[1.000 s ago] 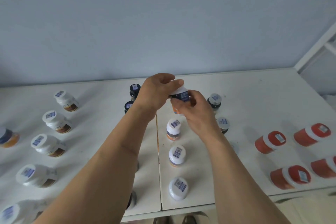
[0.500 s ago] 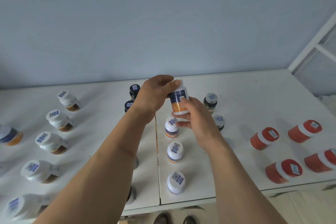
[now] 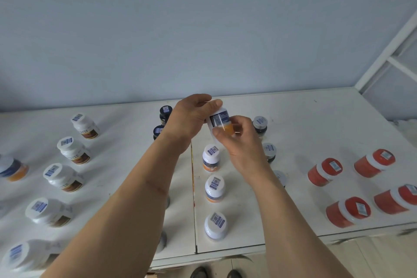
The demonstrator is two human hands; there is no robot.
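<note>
We have the bottle (image 3: 218,119) off the table (image 3: 316,124), in the middle of the frame, tilted with its blue and orange label towards us. Our left hand (image 3: 191,115) curls over its top end, thumb across the cap, and our right hand (image 3: 239,142) pinches its lower body from below. Whether the cap is being turned we cannot tell, as the fingers hide it. Just below it in the frame stands a column (image 3: 211,158) of three like bottles, upright and evenly spaced, running down to the lower edge of the table. The other sorts look already sorted: dark bottles (image 3: 165,114) left of centre, partly behind our left arm, grey-capped jars (image 3: 260,125) right of centre, red jars (image 3: 325,171) at the right and brown-labelled bottles (image 3: 74,150) at the left. We judge the laying-out to be far along, with this bottle not yet placed. The bare spot at the head of the column, under our hands, seems its likely place. What is left, as far as we can see, is to stand it upright there and let go with both hands.
</note>
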